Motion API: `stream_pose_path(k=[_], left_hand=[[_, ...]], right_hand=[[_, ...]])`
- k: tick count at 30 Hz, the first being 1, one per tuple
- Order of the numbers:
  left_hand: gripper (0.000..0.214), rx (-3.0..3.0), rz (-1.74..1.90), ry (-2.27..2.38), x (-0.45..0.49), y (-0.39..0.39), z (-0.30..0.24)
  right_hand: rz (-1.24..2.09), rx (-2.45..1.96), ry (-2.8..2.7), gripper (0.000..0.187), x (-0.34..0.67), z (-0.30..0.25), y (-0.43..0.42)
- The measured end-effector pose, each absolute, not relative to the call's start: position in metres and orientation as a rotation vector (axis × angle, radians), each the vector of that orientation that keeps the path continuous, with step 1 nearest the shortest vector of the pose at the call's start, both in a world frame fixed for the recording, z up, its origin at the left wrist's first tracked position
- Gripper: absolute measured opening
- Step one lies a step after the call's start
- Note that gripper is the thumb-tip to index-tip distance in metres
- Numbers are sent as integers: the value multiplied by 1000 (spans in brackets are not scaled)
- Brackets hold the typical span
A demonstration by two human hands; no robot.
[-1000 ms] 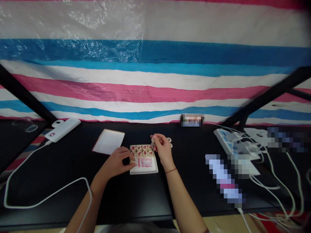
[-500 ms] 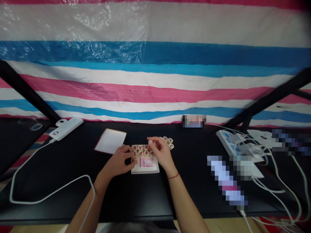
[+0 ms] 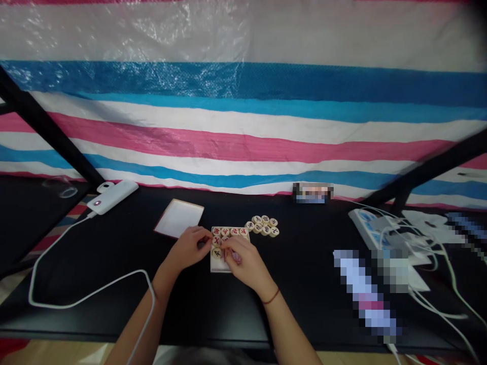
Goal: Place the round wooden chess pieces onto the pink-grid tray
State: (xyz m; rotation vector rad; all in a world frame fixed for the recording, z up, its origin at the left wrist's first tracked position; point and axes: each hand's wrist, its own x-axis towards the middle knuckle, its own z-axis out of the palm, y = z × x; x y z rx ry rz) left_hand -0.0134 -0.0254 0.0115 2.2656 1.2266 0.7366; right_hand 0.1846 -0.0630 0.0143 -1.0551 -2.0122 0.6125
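The right hand [image 3: 245, 261] has moved down from the far right corner of a shallow white box [image 3: 220, 264] to its middle, uncovering loose disc pieces [image 3: 265, 229] just beyond that corner. Those discs, thick, cream-coloured and round, bear dark Chinese characters too small to read surely. Inside the box, rows of inscribed discs [image 3: 216, 231] carry red characters, while a disc with dark lettering [image 3: 216, 253] lies nearer the front by the left wall. The right hand's fingertips are bunched low over the box; whether they pinch a disc cannot be told. The left hand [image 3: 190, 248] curves, fingers and thumb close together, at the box's left wall, its grip unclear. A pale, flat tray [image 3: 180, 219] with a reddish-brown edge sits behind and left of the box. Farther left lies a smooth white device [image 3: 114, 196], its round emblem unreadable. Glossy striped sheeting [image 3: 243, 147] hangs behind the box.
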Motion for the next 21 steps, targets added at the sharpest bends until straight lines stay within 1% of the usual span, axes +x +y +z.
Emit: stream_pose_path(k=[3, 7, 9, 13, 17, 21], left_hand=[[15, 2312, 735, 1260, -20, -26, 18], [19, 2436, 693, 1473, -33, -39, 23], [21, 2499, 613, 1575, -39, -50, 20], [28, 2572, 521, 1636, -47, -71, 3], [22, 2512, 584, 1600, -50, -78, -10], [18, 2265, 731, 1528, -43, -75, -4]], right_hand=[[609, -1053, -2008, 18, 186, 13, -62], [609, -1046, -1952, 18, 190, 13, -61], [591, -1043, -1923, 19, 192, 14, -60], [579, -1064, -1896, 18, 194, 15, -59], [594, -1077, -1875, 18, 195, 16, -60], [602, -1091, -1833, 17, 196, 17, -61]])
